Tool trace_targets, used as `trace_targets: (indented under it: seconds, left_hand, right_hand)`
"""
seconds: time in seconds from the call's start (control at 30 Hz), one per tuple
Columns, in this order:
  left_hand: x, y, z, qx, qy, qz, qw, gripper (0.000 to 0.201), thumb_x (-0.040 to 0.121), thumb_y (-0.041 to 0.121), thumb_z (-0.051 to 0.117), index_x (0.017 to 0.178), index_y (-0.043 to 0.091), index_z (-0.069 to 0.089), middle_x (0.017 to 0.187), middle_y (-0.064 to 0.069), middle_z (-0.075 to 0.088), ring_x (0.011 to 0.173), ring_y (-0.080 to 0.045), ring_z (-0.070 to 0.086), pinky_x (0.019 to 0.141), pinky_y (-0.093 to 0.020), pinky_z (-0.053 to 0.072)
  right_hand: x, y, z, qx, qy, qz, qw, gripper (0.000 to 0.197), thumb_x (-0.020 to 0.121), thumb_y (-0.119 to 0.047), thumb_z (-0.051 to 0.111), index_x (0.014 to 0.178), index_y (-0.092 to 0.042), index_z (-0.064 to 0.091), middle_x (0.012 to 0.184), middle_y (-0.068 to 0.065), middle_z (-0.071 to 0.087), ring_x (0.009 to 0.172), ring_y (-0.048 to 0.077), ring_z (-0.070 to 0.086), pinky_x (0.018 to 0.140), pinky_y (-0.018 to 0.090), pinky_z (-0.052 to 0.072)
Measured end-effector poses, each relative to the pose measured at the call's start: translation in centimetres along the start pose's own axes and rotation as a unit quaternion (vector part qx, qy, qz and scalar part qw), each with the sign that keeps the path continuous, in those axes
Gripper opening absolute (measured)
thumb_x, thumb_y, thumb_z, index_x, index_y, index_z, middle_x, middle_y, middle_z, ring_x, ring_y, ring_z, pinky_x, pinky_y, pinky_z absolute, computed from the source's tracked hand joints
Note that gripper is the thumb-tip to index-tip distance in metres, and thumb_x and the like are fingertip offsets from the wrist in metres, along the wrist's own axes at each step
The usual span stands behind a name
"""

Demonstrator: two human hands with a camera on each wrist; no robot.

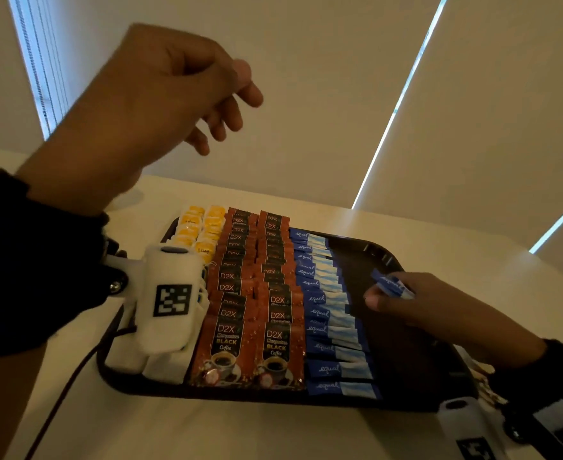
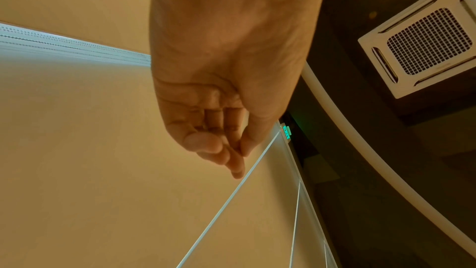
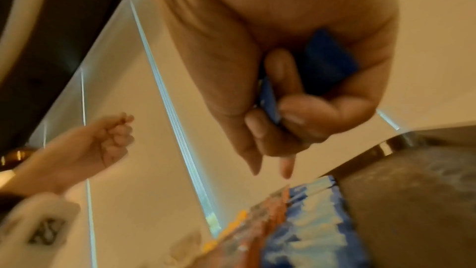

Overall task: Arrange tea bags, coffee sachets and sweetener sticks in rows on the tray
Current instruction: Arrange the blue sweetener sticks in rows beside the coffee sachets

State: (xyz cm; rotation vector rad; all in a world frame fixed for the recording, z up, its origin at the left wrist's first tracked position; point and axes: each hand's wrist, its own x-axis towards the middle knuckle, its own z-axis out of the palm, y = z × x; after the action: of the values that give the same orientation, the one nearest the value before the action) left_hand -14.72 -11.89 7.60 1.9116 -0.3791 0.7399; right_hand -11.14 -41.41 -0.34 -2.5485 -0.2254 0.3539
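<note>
A dark tray [image 1: 403, 346] lies on the white table. On it run columns of yellow tea bags [image 1: 200, 224], red D2X coffee sachets [image 1: 257, 293] and blue Equal sweetener sticks [image 1: 326, 313]. The tray's right part is bare. My right hand [image 1: 403, 300] hovers low over that bare part and grips a small bunch of blue sweetener sticks [image 1: 391, 283]. The right wrist view shows those blue sticks [image 3: 329, 62] tucked in the palm under curled fingers. My left hand [image 1: 227, 104] is raised high above the tray's left side, fingers loosely curled, holding nothing [image 2: 226, 146].
The white wrist camera [image 1: 170, 300] on my left arm hides the tray's near-left corner, and its dark cable [image 1: 64, 393] trails over the table [image 1: 207, 433]. A few pale packets [image 1: 482, 376] lie off the tray's right edge. Roller blinds stand behind.
</note>
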Motion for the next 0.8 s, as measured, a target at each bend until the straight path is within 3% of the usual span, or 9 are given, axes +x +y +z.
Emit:
trace_targets:
  seconds: [0.07, 0.17, 0.23, 0.3, 0.47, 0.6, 0.67, 0.73, 0.8]
  left_hand:
    - [-0.2, 0.2, 1.3, 0.008, -0.050, -0.024, 0.998, 0.020, 0.092, 0.030, 0.053, 0.084, 0.022, 0.069, 0.068, 0.004, 0.067, 0.060, -0.005, 0.059, 0.048, -0.015, 0.048]
    - [-0.9, 0.5, 3.5, 0.049, -0.191, -0.037, 0.980, 0.027, 0.077, 0.043, 0.058, 0.087, 0.022, 0.071, 0.070, 0.008, 0.069, 0.055, 0.000, 0.059, 0.048, -0.013, 0.046]
    - [-1.4, 0.6, 4.9, 0.064, -0.297, -0.028, 0.952, 0.034, 0.071, 0.047, 0.059, 0.090, 0.022, 0.072, 0.074, 0.005, 0.070, 0.060, -0.006, 0.062, 0.052, -0.016, 0.049]
    - [-1.8, 0.6, 5.9, 0.062, -0.378, -0.025, 0.924, 0.033, 0.068, 0.048, 0.063, 0.090, 0.025, 0.071, 0.077, 0.001, 0.069, 0.066, -0.016, 0.064, 0.058, -0.025, 0.051]
    - [-2.3, 0.2, 7.3, 0.027, -0.395, -0.054, 0.917, 0.027, 0.068, 0.045, 0.065, 0.080, 0.022, 0.068, 0.063, 0.002, 0.065, 0.051, -0.004, 0.056, 0.052, -0.018, 0.046]
    - [-2.5, 0.0, 7.5, -0.009, -0.411, -0.068, 0.909, 0.006, 0.079, 0.024, 0.070, 0.081, 0.020, 0.066, 0.061, 0.000, 0.065, 0.048, -0.007, 0.056, 0.049, -0.017, 0.047]
    - [-2.4, -0.1, 7.3, -0.027, -0.404, -0.068, 0.912, 0.004, 0.080, 0.019, 0.070, 0.079, 0.016, 0.067, 0.062, -0.002, 0.067, 0.049, -0.008, 0.057, 0.049, -0.017, 0.048]
    - [-2.0, -0.3, 6.8, -0.033, -0.383, -0.063, 0.921, 0.008, 0.079, 0.019, 0.070, 0.081, 0.011, 0.068, 0.065, -0.004, 0.068, 0.053, -0.011, 0.060, 0.051, -0.017, 0.050]
    - [-1.6, -0.5, 6.1, -0.035, -0.371, -0.064, 0.926, 0.017, 0.077, 0.023, 0.069, 0.084, 0.007, 0.067, 0.067, -0.004, 0.070, 0.057, -0.012, 0.063, 0.054, -0.022, 0.053]
  right_hand:
    - [-1.0, -1.3, -0.1, 0.137, -0.066, -0.012, 0.988, 0.020, 0.085, -0.027, 0.061, 0.102, -0.017, 0.061, 0.059, -0.002, 0.059, 0.049, 0.005, 0.051, 0.044, 0.019, 0.041]
    - [-1.9, -2.7, 0.1, 0.344, -0.205, -0.013, 0.916, 0.033, 0.083, -0.019, 0.065, 0.114, -0.012, 0.056, 0.050, -0.003, 0.040, 0.037, 0.004, 0.034, 0.034, 0.015, 0.030]
    - [-2.2, -3.4, 0.4, 0.401, -0.249, -0.034, 0.881, 0.030, 0.079, -0.014, 0.061, 0.107, -0.008, 0.052, 0.050, -0.003, 0.037, 0.036, 0.004, 0.031, 0.033, 0.014, 0.028]
    - [-2.4, -3.9, 0.8, 0.441, -0.268, -0.056, 0.855, 0.019, 0.075, -0.012, 0.057, 0.092, -0.012, 0.048, 0.049, -0.004, 0.036, 0.035, 0.003, 0.030, 0.032, 0.014, 0.026]
    - [-2.2, -4.0, 1.9, 0.508, -0.321, -0.080, 0.795, 0.007, 0.067, -0.014, 0.056, 0.071, -0.019, 0.057, 0.051, -0.005, 0.042, 0.037, 0.005, 0.034, 0.035, 0.015, 0.029]
    - [-1.7, -3.7, 2.0, 0.516, -0.330, -0.087, 0.785, 0.006, 0.074, -0.020, 0.052, 0.076, -0.014, 0.054, 0.052, -0.003, 0.045, 0.039, 0.005, 0.037, 0.036, 0.016, 0.030]
    - [-1.6, -3.3, 1.8, 0.516, -0.323, -0.076, 0.790, 0.022, 0.086, -0.031, 0.046, 0.080, -0.013, 0.056, 0.052, -0.004, 0.044, 0.037, 0.004, 0.034, 0.035, 0.015, 0.030]
    - [-2.0, -2.8, 1.3, 0.494, -0.286, -0.059, 0.819, 0.037, 0.094, -0.041, 0.041, 0.081, -0.015, 0.065, 0.051, -0.004, 0.038, 0.038, 0.005, 0.024, 0.034, 0.015, 0.025]
    - [-2.7, -2.8, 0.8, 0.465, -0.232, -0.048, 0.853, 0.038, 0.091, -0.045, 0.047, 0.075, -0.016, 0.067, 0.052, -0.004, 0.031, 0.041, 0.006, 0.017, 0.035, 0.016, 0.021]
